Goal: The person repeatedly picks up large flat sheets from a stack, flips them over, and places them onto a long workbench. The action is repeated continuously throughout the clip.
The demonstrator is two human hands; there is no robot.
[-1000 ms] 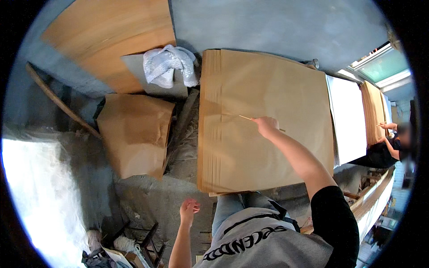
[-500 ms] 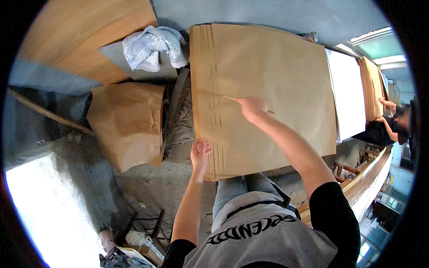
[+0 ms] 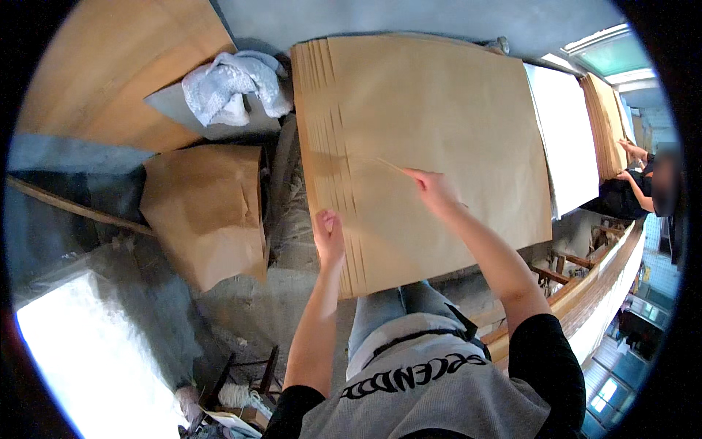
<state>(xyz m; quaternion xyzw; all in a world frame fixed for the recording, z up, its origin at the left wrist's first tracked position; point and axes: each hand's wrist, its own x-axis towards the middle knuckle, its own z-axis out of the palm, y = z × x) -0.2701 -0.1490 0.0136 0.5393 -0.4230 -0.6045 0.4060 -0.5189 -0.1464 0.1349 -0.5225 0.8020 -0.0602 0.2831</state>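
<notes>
A stack of large brown paper sheets [image 3: 439, 110] lies in front of me, its left edges fanned out in narrow steps. My right hand [image 3: 437, 192] is closed round a thin, light-coloured stick [image 3: 393, 165], which points left over the top sheet. Over the stepped left edges is my left hand [image 3: 329, 233], with its fingers curled in. Whether a sheet edge is caught in those fingers is hidden.
Left of the stack lie a folded brown paper sheet [image 3: 205, 212] and a white patterned cloth [image 3: 234, 88] on a grey board. White sheets [image 3: 563, 139] adjoin the stack on the right. Farther right, a person [image 3: 643, 183] handles another brown stack [image 3: 602, 128]. Wooden boards [image 3: 585, 282] run below them.
My left hand has moved up along the stepped edges and its fingers have curled in. My right hand has shifted slightly right and down with the stick. The view has shifted a little.
</notes>
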